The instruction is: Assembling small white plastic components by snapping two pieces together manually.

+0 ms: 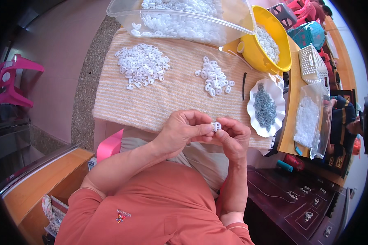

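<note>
**Both hands pinched 1 small white part above the towel's near edge**

The left hand [180, 132] and the right hand [233, 136] met just over the near edge of the striped towel [151, 102], fingertips closed together on 1 small white plastic piece [216, 126]. Thumb and forefinger of each hand clamped it from opposite sides, probably so the small part could be steadied and worked at close range, near the body.

On the towel, 2 loose heaps of similar white pieces lay apart: a larger heap [143, 65] toward its far left and a smaller heap [214, 79] toward its far right, a split that seemed to keep 2 lots from mixing. The cloth likely stopped the parts from sliding. A thin dark stick [244, 85] lay on the towel beside the smaller heap.

Just off the towel's right edge sat a white scalloped dish [274, 118] of small grey rings [265, 107], within easy reach of the right hand. Beyond the towel's far edge stood a clear tub [237, 24] and a yellow bowl [261, 57], both holding more white parts.
</note>
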Available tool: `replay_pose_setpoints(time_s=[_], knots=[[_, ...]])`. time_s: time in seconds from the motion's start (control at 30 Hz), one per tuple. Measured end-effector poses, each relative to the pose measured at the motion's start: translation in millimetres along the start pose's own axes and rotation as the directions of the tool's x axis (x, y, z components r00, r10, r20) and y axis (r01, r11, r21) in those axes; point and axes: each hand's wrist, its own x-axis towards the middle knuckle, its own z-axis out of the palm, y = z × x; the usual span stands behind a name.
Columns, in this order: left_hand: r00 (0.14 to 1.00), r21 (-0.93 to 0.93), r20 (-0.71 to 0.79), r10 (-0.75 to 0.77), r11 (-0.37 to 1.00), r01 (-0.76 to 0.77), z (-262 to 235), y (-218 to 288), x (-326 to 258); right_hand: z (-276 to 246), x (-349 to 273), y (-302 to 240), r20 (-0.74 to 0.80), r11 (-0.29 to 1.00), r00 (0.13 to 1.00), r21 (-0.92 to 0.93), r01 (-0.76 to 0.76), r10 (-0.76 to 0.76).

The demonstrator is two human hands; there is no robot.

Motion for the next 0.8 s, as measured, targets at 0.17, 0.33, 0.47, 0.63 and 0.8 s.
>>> replay_pose_setpoints(time_s=[0.17, 0.33, 0.47, 0.63, 0.8], knots=[[0.995, -0.112, 0.083, -0.052, 0.992, 0.061, 0, 0, 0, -6, -4, 8, -0.028, 0.999, 0.999, -0.029, 0.043, -0.044], [0.988, -0.139, 0.125, -0.087, 0.985, 0.104, 0, 1, 0, 1, -1, 5, -0.003, 0.991, 0.993, 0.063, 0.117, -0.117], [0.980, -0.156, 0.182, -0.087, 0.981, 0.116, -2, 0, 0, 5, 1, 2, 0.005, 0.983, 0.983, -0.004, 0.181, -0.181], [0.978, -0.147, 0.194, -0.081, 0.983, 0.111, -2, -1, 1, 11, 0, -4, -0.019, 0.986, 0.986, 0.012, 0.167, -0.167], [0.973, -0.152, 0.217, -0.074, 0.982, 0.109, -3, -4, 2, 11, -1, -3, 0.002, 0.977, 0.977, -0.029, 0.211, -0.211]])
